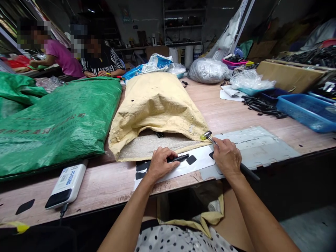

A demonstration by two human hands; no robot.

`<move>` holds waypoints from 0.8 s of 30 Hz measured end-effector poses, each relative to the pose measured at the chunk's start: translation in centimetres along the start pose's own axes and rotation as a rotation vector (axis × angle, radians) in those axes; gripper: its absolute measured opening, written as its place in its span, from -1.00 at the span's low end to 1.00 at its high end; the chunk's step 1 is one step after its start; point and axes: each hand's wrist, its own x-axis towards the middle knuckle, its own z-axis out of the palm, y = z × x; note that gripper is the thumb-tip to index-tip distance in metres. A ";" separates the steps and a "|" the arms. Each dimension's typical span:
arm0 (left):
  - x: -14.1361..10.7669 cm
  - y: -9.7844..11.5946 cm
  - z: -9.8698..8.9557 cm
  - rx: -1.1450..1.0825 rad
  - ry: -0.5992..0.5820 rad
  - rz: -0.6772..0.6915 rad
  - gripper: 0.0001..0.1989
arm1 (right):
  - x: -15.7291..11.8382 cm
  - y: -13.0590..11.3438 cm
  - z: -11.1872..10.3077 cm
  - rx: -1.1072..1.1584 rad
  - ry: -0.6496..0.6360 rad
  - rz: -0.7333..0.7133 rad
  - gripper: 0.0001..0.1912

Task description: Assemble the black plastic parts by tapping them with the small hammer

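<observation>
My left hand (161, 161) is closed on a slim black pen-shaped piece (181, 158), its tip pointing right over a white sheet (181, 170). Dark rounded squares lie on that sheet, one black patch (191, 160) just beside the piece. In my right hand (228, 156) is a small hammer (206, 135) with a yellow face on its metal head. Its black handle sticks out behind my wrist. The head is by the lower right corner of a beige woven sack (160, 105), whose mouth gapes toward me with dark pieces inside.
A green sack (60, 122) and a white power bank (67, 183) with a cable lie left. A grey plate (265, 143) lies right, before black pieces (265, 107) and a blue tray (307, 111). Two people (101, 57) sit at the back left.
</observation>
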 end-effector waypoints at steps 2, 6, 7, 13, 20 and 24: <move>0.0 0.1 0.0 0.015 0.001 -0.001 -0.84 | 0.0 0.0 0.0 -0.009 0.001 -0.002 -0.68; -0.1 0.2 0.2 0.032 0.012 0.004 -0.84 | 0.0 -0.1 0.1 -0.017 0.004 0.002 -0.68; -0.1 0.2 0.2 0.036 0.015 0.005 -0.83 | 0.0 -0.1 0.1 -0.018 0.004 0.003 -0.68; 0.1 0.2 0.1 0.040 -0.001 0.001 -0.85 | 0.0 0.0 0.1 -0.009 -0.002 0.003 -0.67; -4.0 5.2 -1.7 -0.332 -0.377 -0.052 -0.76 | 0.0 0.0 0.3 -0.009 0.008 0.001 -0.67; -7.6 6.4 0.5 -0.328 -0.793 -0.085 -0.75 | 0.0 0.0 0.3 -0.018 -0.001 0.013 -0.67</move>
